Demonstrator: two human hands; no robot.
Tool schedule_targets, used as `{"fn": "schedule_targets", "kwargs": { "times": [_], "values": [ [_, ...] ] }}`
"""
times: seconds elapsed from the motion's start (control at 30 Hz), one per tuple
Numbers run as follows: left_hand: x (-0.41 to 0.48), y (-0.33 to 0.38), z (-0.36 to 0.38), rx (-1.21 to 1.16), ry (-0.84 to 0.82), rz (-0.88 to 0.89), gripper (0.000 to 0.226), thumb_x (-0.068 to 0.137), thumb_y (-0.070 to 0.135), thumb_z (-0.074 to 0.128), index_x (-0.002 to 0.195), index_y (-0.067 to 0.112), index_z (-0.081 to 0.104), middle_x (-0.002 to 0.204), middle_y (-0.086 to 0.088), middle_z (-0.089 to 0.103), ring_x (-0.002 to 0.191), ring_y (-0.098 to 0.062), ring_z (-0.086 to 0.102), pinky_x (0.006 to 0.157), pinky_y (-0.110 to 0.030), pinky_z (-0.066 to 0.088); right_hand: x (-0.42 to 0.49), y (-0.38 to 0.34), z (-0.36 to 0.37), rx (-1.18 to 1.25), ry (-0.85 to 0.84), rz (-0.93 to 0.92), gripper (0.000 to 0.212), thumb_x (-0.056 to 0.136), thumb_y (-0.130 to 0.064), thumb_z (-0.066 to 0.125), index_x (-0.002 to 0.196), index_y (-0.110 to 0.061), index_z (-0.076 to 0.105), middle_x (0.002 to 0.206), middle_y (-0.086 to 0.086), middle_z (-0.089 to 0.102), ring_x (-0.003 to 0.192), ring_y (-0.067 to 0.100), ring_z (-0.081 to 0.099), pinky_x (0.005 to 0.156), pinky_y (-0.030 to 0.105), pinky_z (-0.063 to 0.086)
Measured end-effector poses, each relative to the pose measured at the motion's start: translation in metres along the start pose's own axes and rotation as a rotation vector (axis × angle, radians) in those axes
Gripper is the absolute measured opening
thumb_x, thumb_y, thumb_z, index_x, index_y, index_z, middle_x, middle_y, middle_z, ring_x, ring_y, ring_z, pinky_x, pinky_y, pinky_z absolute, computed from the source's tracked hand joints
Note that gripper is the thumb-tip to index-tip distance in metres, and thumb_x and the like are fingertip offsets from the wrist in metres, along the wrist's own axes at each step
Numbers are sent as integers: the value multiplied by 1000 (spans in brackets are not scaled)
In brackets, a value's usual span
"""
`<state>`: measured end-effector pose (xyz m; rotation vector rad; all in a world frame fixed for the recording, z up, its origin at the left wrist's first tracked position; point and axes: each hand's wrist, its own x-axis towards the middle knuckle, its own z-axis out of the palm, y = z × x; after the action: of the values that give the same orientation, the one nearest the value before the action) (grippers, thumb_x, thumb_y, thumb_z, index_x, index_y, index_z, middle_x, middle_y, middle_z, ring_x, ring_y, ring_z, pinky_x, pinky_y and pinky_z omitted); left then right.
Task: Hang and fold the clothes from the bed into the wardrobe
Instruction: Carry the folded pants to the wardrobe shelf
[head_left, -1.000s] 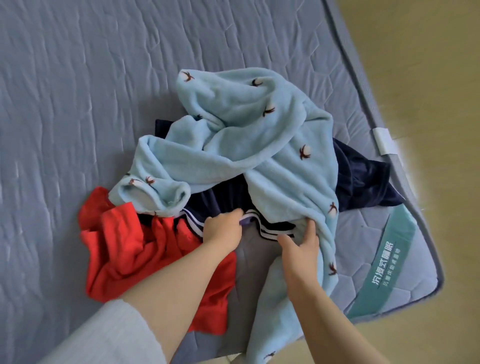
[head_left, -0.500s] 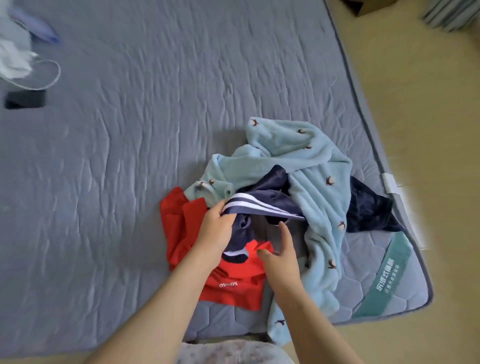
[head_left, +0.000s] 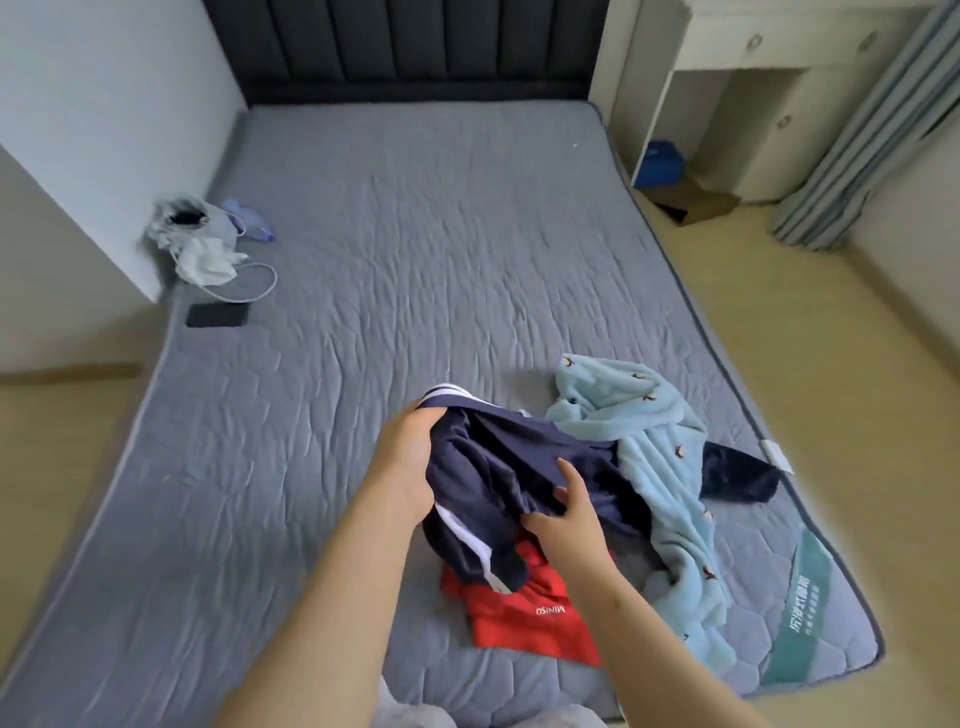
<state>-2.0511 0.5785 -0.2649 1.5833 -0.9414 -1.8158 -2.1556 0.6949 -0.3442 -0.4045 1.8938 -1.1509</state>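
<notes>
Clothes pile at the near right corner of the mattress (head_left: 415, 260). On top, a garment (head_left: 509, 467), its upper edge gripped by the left hand (head_left: 410, 462), its lower folds pinched by the right hand (head_left: 566, 525). Shirt (head_left: 535, 618) beneath it, nearest the foot edge. Fleece (head_left: 654, 457) to the right. Far left edge: phone (head_left: 217, 315), cable (head_left: 260, 291) behind it, cloth heap (head_left: 192, 234) behind that. Headboard (head_left: 415, 47) at the far end. Cabinet (head_left: 727, 78) right of the bed, box (head_left: 696, 202) on the floor before it, curtain (head_left: 852, 130) further right.
</notes>
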Motion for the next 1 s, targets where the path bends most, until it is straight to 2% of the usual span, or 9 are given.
{"fn": "schedule_targets", "kwargs": {
  "times": [0.13, 0.27, 0.4, 0.53, 0.63, 0.7, 0.83, 0.9, 1.0],
  "values": [
    [-7, 31, -31, -209, 29, 13, 15, 89, 16, 54, 75, 12, 59, 61, -3, 63, 64, -18, 56, 54, -23, 47, -19, -35, 17, 139, -266, -49, 52, 78, 6, 58, 122, -20, 49, 126, 9, 53, 93, 6, 55, 61, 7, 44],
    [-15, 47, -38, -310, 18, 66, 26, 88, 18, 55, 66, 10, 65, 61, -5, 67, 63, -19, 64, 65, -27, 49, -39, -63, 29, 81, -628, -120, 72, 55, -18, 67, 124, -23, 48, 126, 6, 55, 112, 15, 54, 89, 21, 45],
    [-24, 62, -35, -500, -65, 50, 24, 92, 17, 51, 75, 6, 64, 57, -3, 68, 56, -15, 66, 52, -22, 49, -41, -72, 38, -96, -785, -157, 62, 68, -9, 73, 124, -21, 50, 116, 9, 64, 106, 21, 62, 90, 30, 51],
    [-29, 68, -39, -623, -136, 65, 28, 95, 13, 44, 78, 2, 63, 61, -7, 70, 52, -15, 67, 42, -20, 50, -28, -68, 38, -188, -554, -195, 13, 82, -6, 65, 84, -19, 62, 67, -7, 62, 62, 6, 57, 61, 18, 46],
    [-26, 69, -49, -590, -66, 74, 25, 96, 9, 40, 86, 1, 63, 79, -12, 67, 62, -21, 64, 56, -26, 51, -13, -64, 33, -126, -241, -206, 21, 81, -3, 60, 65, -13, 51, 52, -4, 42, 56, 12, 35, 55, 25, 31],
    [-17, 63, -53, -515, 50, 47, 26, 96, 6, 39, 114, -4, 56, 87, -12, 58, 67, -20, 54, 62, -30, 46, -7, -64, 24, -130, -54, -261, 33, 78, -4, 64, 57, -14, 40, 45, -10, 34, 53, 11, 29, 52, 27, 26],
    [-4, 31, -50, 252, 188, 213, 41, 91, 4, 43, 132, 11, 44, 113, -6, 50, 89, -21, 52, 75, -32, 45, -3, -62, 5, -60, 113, -264, 37, 77, -15, 67, 56, -17, 37, 46, -8, 31, 51, 10, 29, 52, 30, 27],
    [-3, 14, -40, 740, 56, 359, 52, 87, 3, 43, 134, 24, 43, 136, -1, 40, 109, -22, 50, 86, -32, 44, -5, -60, -1, -14, 140, -210, 28, 77, -19, 65, 61, -15, 43, 53, -2, 36, 54, 12, 32, 55, 30, 30],
    [-3, -5, -23, 926, -237, 336, 55, 82, 0, 46, 128, 30, 49, 140, 4, 41, 114, -17, 52, 80, -21, 42, -4, -57, -10, 95, 203, -93, 26, 81, -18, 59, 62, -14, 41, 56, 1, 36, 56, 15, 34, 56, 30, 31]
  ]
}}
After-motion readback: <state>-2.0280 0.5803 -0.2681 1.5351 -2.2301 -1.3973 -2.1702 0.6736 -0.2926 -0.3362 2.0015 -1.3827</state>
